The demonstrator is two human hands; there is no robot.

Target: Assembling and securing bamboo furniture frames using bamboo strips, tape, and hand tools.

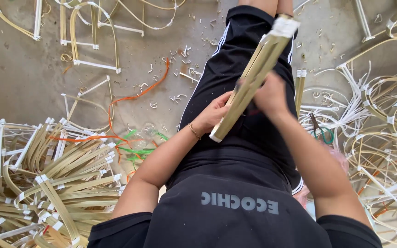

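While the left hand [214, 114] clamps the bamboo bundle [253, 76] near its lower end, the right hand [269, 94] grips it just above.

Two hands show, a left hand [214, 114] and a right hand [268, 94], and between them they hold one bundle of bamboo strips [252, 76]. One bracelet [194, 132] sits on the left wrist. One pair of pliers [319, 131] with green handles lies on the floor, and one long orange cord [136, 95]. The taped bamboo frames [47, 179] and the loose hoops [387, 138] are too many and too tangled to count.
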